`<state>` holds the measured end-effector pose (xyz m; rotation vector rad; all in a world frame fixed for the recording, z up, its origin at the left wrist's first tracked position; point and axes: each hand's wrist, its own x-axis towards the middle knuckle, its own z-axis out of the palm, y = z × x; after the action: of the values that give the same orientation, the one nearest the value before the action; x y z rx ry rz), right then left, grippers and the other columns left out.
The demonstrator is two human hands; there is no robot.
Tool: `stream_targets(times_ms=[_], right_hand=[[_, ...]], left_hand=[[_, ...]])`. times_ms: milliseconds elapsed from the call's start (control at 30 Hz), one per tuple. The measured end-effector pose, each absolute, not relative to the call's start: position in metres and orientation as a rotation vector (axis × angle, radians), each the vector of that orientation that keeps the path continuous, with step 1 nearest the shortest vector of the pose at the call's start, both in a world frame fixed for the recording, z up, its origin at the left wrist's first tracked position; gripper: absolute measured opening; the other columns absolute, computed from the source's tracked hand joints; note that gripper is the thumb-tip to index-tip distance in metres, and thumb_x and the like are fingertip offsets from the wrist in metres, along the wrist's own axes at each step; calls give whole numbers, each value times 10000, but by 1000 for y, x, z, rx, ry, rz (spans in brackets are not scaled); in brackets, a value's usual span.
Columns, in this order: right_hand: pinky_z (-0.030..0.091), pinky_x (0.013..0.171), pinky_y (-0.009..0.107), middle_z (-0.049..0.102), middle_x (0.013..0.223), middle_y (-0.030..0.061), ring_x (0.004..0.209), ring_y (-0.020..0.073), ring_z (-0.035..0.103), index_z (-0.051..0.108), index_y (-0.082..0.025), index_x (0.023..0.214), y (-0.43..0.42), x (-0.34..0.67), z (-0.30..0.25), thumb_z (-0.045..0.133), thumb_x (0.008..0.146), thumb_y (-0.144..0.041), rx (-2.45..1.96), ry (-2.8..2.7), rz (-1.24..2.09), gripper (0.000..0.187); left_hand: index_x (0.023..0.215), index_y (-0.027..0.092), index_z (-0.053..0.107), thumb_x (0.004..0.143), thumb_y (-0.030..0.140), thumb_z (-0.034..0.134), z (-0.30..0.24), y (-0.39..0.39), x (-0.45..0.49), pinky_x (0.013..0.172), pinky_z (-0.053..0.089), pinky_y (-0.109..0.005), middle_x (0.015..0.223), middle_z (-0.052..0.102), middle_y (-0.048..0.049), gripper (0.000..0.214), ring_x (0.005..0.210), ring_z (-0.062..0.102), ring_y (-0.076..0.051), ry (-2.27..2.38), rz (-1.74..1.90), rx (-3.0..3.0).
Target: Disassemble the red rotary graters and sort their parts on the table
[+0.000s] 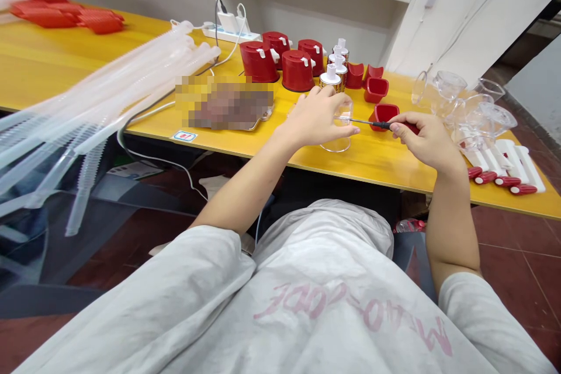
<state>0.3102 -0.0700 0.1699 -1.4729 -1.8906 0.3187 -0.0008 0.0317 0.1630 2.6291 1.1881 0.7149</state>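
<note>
Gripping a clear cup (pixel 339 143) in the left hand (pixel 316 117), aiming a screwdriver (pixel 384 125) closed in the right hand (pixel 424 137) at it; seemingly partway through, with more clear cups (pixel 480 114) remaining beyond the right hand

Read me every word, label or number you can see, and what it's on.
White shirt, upside down: "CODE" at the end, apparently "M" first; middle unclear.
Table-edge sticker: too small to read.
Bottle label: too small.
Screwdriver, clear plastic piece: no legible text.
</note>
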Motion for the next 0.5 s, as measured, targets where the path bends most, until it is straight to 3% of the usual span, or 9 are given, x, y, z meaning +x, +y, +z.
stream_targets(times_ms=[233, 400, 500], right_hand=[[612, 844, 454, 859, 948, 89, 857, 279, 738, 969, -250, 1226, -71, 309, 171, 843, 1146, -593, -1469, -1883, 271, 375], [645, 799, 463, 919, 1131, 113, 832, 271, 764, 911, -278, 1251, -72, 309, 171, 851, 1150, -683, -1469, -1828, 369, 422], [646, 768, 453, 906, 1092, 106, 789, 263, 781, 886, -285, 1219, -74, 310, 172, 847, 1153, -743, -1483, -1806, 429, 464]], left_hand=[[1667, 268, 836, 1054, 596, 939, 163, 32, -1, 1344, 565, -711, 1676, 774, -198, 702, 1533, 700, -522, 1182, 727, 2635], [1662, 282, 836, 1053, 606, 942, 163, 32, 0, 1356, 555, -710, 1684, 773, -194, 698, 1543, 690, -519, 1186, 724, 2624], [1651, 281, 840, 1053, 622, 941, 163, 32, 0, 1359, 553, -707, 1677, 776, -192, 696, 1543, 688, -516, 1189, 726, 2622]])
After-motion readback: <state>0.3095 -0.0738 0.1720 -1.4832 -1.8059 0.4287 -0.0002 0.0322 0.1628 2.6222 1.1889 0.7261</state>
